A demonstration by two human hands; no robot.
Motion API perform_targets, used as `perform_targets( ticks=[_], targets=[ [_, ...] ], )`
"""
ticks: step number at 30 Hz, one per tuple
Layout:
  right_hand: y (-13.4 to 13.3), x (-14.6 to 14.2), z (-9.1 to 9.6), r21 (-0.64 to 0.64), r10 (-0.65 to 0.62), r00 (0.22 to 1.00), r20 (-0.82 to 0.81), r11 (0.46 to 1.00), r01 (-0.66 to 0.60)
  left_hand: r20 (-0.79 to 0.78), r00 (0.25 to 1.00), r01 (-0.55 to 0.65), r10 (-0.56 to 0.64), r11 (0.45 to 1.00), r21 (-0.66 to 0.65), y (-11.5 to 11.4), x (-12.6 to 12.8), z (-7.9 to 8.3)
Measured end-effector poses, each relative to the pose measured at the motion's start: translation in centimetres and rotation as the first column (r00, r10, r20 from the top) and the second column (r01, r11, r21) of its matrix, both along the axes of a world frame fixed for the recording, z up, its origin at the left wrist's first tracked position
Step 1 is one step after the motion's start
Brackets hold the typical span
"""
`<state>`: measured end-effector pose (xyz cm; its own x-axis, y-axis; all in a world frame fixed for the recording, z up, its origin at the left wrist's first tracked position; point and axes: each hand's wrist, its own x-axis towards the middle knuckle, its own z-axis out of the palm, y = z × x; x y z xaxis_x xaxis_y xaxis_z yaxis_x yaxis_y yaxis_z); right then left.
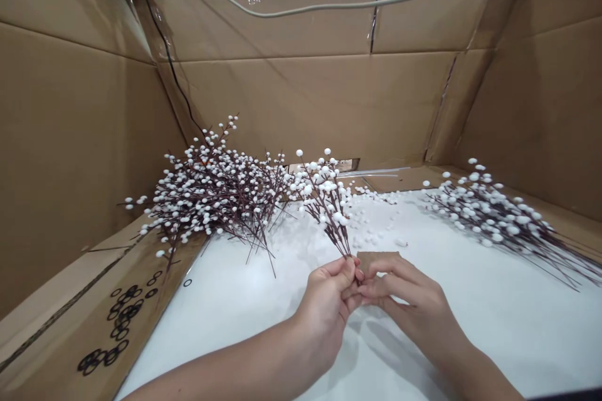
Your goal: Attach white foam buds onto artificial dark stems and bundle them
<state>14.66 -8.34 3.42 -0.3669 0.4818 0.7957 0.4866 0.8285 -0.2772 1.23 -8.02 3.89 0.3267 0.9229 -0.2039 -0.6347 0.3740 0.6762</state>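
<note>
"One view only, head camera. How far along?"

"Partway, I'd judge. One berry bunch (337, 217) in hand, stems gathered low. To its left, a big tangled sprig pile (221, 185) spans the cardboard strip (51, 366) and the tabletop (235, 307). Plenty left there, by the look of it."

"Right side?"

"Smaller sprig group (498, 216), lying flat, stems mostly lined up. Reads as set aside; can't tell if anything binds it."

"Rings?"

"Black rings (133, 311) clustered on the strip, one alone on the tabletop just past its edge. Look unused."

"Hands?"

"Left hand (322, 313) closed, pinching the bunch's lower stems. Right hand (418, 304) has fingers bent inward, tips nearly together at the left fingertips. Whether it grips a stem or something small, can't tell."

"Bunch versus hands?"

"Fans out above the left hand, heads leaning away from the person; stem ends run down among both sets of fingertips. Brown card piece (371, 257) shows just beyond the right fingers; contact unclear. Loose white berries lie scattered farther back."
</note>
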Motion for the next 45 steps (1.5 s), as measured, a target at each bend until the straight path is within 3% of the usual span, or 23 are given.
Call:
perform_targets(
  ticks=[5,15,25,31,37,45],
  targets=[
    [-0.4,-0.6,-0.3,0.196,-0.086,0.996,0.017,0.977,0.081,-0.013,0.999,-0.035,0.035,0.998,-0.054,-0.5,-0.1,0.8],
    [-0.4,0.7,0.2,0.242,-0.088,0.956,0.278,0.97,0.019,-0.044,0.998,0.035,-0.036,0.999,-0.02,-0.7,0.0,0.7],
    [-1.0,0.2,-0.2,0.452,-0.156,0.978,0.142,0.889,0.075,-0.051,0.995,0.083,-0.08,0.996,0.044,-1.1,0.2,1.5],
    [-1.4,-0.2,-0.1,0.458,-0.193,0.98,0.058,0.877,0.145,-0.065,0.994,0.095,-0.087,0.986,0.135,-1.2,0.4,1.7],
    [-2.0,-0.3,0.0,0.486,-0.215,0.976,0.015,0.855,0.181,-0.084,0.978,0.199,-0.193,0.977,0.081,-1.1,0.0,2.3],
    [-3.2,-0.4,1.8,0.543,-0.231,0.972,0.042,0.822,0.172,-0.159,0.936,0.325,-0.313,0.944,0.056,-1.3,-0.6,2.8]
  ],
)
